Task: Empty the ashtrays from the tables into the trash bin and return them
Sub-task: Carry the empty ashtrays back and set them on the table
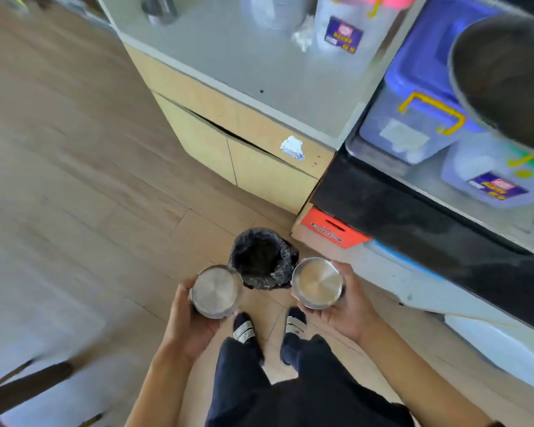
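A small trash bin (264, 258) lined with a black bag stands on the wooden floor just ahead of my feet. My left hand (195, 322) holds a round steel ashtray (216, 291) upright at the bin's left rim. My right hand (349, 306) holds a second steel ashtray (317, 282) upright at the bin's right rim. Both ashtrays show bare shiny metal inside. The view is blurred.
A pale wooden cabinet (259, 167) with a grey top stands behind the bin. To the right is a black counter (413, 217) carrying plastic storage boxes (420, 124) and a dark pot (506, 78). An orange box (333, 229) sits under it. Open floor lies to the left.
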